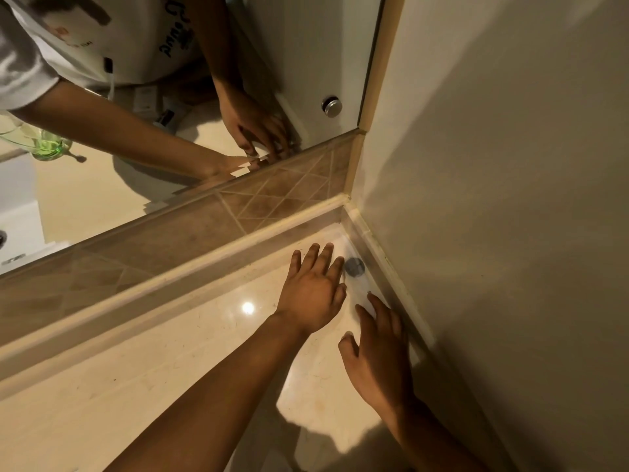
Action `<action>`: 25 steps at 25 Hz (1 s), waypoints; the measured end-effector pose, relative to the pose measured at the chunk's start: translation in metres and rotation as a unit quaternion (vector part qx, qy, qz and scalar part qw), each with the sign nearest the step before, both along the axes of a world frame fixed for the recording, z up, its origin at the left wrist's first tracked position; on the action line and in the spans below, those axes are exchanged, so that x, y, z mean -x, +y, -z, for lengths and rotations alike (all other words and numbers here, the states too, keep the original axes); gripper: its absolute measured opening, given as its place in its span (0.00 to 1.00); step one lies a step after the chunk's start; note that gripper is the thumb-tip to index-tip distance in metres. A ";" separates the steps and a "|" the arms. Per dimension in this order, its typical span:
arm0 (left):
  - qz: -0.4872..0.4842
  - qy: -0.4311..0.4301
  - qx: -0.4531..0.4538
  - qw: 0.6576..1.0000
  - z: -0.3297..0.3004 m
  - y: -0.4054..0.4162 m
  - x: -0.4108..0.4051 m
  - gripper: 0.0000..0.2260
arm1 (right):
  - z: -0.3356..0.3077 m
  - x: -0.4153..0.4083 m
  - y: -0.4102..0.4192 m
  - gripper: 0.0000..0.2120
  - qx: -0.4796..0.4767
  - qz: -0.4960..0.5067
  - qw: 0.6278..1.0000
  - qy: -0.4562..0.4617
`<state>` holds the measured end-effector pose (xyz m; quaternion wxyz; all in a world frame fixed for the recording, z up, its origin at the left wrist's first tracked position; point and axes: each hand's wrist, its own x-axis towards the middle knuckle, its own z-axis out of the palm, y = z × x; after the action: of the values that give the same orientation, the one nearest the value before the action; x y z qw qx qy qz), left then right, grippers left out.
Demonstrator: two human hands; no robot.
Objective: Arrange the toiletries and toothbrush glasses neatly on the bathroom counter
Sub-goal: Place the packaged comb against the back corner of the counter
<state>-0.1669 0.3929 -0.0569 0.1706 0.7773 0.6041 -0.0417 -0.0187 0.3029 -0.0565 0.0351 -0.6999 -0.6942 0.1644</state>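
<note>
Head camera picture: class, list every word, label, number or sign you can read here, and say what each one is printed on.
Dark script on the white shirt, seen in the mirror: reversed and partly cut off, not readable.
Small red mark on the shirt: too blurred to read.
White label at the waist in the reflection: too small to read.
Counter, tiles, wall: no text.

Mirror (143, 185) above brown tiled backsplash (190, 229), beige wall (510, 199) alongside.

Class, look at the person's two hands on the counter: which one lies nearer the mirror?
The left hand, fingers spread flat, is nearer the mirror; the right hand lies nearer the side wall.
</note>
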 end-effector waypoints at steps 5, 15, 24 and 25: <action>-0.027 -0.034 -0.002 0.999 -0.013 -0.014 0.007 0.27 | -0.008 -0.001 -0.007 0.22 -0.007 0.004 1.000 0.024; -0.224 -0.161 -0.007 0.961 -0.100 -0.168 0.057 0.21 | -0.041 -0.016 -0.075 0.14 -0.015 -0.103 0.982 0.157; -0.472 -0.270 -0.185 0.819 -0.161 -0.373 0.022 0.07 | -0.062 -0.035 -0.182 0.07 0.104 -0.248 0.956 0.114; -0.495 -0.275 -0.188 0.803 -0.157 -0.397 0.015 0.05 | -0.064 -0.035 -0.196 0.07 0.114 -0.267 0.950 0.110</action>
<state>-0.1814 -0.0045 0.1003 0.1781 0.3686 0.8302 0.3783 0.0159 0.1071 0.0072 -0.0142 -0.4656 -0.8242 0.3220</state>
